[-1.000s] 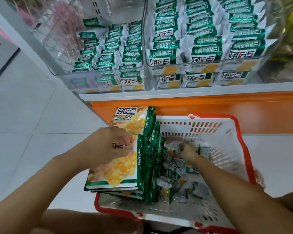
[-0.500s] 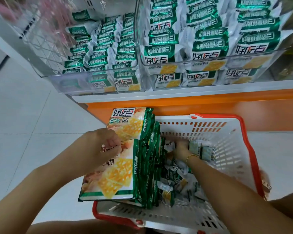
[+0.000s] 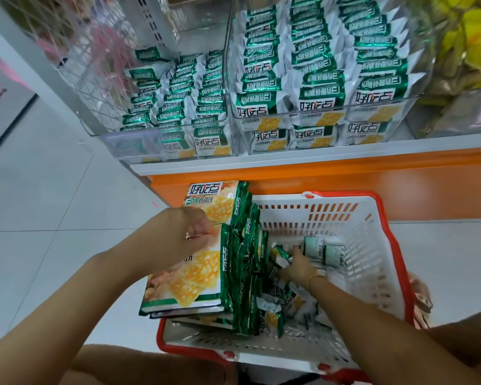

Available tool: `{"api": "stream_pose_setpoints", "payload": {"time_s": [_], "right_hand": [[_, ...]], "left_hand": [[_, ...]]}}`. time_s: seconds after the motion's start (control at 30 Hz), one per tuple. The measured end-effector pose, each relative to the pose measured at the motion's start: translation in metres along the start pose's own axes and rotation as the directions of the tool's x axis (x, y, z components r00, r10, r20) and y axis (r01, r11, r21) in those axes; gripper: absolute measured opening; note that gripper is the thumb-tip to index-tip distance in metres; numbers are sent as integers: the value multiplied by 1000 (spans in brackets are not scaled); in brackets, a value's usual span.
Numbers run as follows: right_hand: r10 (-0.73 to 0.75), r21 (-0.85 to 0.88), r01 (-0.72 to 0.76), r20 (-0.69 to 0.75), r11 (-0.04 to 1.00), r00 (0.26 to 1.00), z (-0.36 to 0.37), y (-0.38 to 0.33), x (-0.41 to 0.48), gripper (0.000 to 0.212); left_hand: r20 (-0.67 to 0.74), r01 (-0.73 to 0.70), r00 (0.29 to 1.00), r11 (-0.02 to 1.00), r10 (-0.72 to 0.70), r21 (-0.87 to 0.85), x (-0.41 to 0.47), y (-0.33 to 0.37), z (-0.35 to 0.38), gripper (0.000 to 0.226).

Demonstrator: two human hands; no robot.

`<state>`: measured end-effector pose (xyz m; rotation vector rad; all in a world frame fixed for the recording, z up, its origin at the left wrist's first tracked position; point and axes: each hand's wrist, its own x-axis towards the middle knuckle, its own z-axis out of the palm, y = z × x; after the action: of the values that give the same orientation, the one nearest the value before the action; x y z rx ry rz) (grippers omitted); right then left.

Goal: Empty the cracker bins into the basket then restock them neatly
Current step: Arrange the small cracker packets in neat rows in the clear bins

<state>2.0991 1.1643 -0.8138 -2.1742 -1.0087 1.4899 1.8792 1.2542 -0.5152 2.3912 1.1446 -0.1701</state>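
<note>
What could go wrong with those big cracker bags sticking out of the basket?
1. The big bags stand on edge and lean out past the left side of the basket. The left hand grips their top. If it lets go, they might slide onto the floor.
2. The right hand reaches in among the small packets. If the big bags tip inward instead, they might squash the crackers in those packets.

I read 好吃点 and 香脆核桃饼 on the large cracker bags point(image 3: 214, 201). The bin packets point(image 3: 318, 104) carry 好吃点 inverted.
</note>
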Motion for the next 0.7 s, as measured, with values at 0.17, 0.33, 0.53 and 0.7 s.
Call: {"api": "stream_pose_setpoints", "payload": {"time_s": [0.17, 0.33, 0.53, 0.7], "right_hand": [[23, 228, -11, -47, 974, 999, 0, 4, -7, 71], [5, 471, -26, 47, 882, 999, -42, -15, -23, 86], [-274, 530, 134, 196, 837, 942, -133, -84, -94, 78], [-479, 469, 381, 106, 797, 871, -172, -150, -176, 50]], "left_hand": [[43, 65, 997, 998, -65, -1, -1, 6, 1, 9], [9, 55, 998, 997, -54, -52, -2, 12, -4, 3], [-147, -10, 989, 972, -25, -234, -1, 29, -17, 6], [-67, 74, 986, 774, -150, -629, -2, 45, -23, 55]]}}
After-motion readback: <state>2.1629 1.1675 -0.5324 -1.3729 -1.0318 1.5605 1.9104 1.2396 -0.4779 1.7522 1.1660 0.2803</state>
